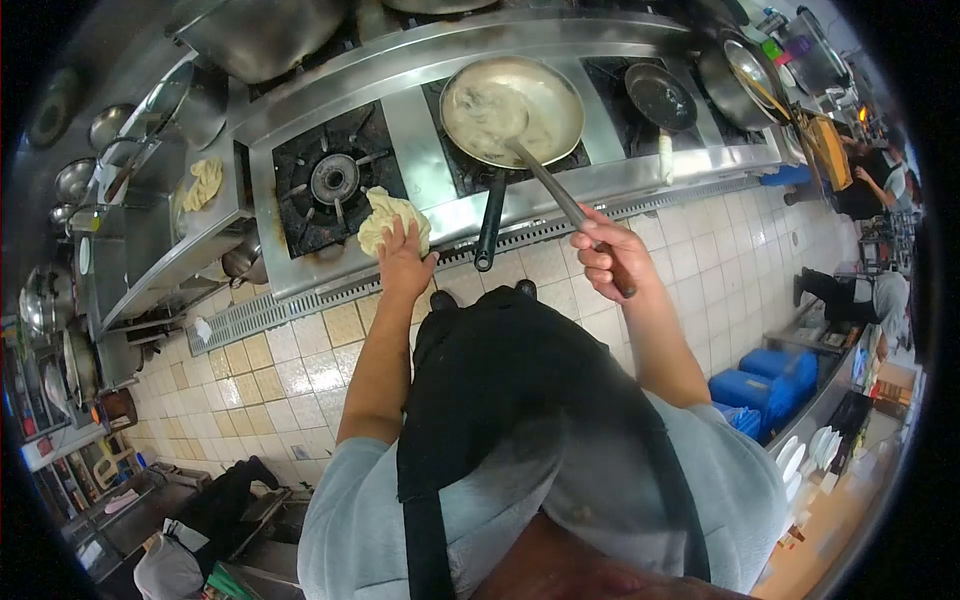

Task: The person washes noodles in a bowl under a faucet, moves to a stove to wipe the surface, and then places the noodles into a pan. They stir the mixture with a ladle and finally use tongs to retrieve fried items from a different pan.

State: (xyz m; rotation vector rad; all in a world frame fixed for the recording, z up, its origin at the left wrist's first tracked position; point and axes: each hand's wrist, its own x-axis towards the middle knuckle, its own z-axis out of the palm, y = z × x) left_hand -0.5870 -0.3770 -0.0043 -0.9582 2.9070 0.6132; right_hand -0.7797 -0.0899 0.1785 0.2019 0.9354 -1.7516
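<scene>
My right hand [612, 255] is wrapped around the long metal handle of a ladle [548, 180]. The ladle's bowl rests in a wide frying pan [567, 105], among a pale, creamy liquid [480, 112]. The pan sits on a burner, and its dark handle [491, 222] points toward me. To the left, my left hand [402, 262] holds a crumpled yellow cloth [385, 212] on the front of the stove, its fingers over the fabric. Just beyond the cloth is a bare gas burner [335, 180].
A smaller dark pan [661, 97] with a wrapped handle stands on the right burner, beside a large pot [735, 85]. Another yellow cloth [203, 185] lies on the left steel counter. Blue containers [765, 385] are behind on the right. Other people [880, 295] stand at the far right.
</scene>
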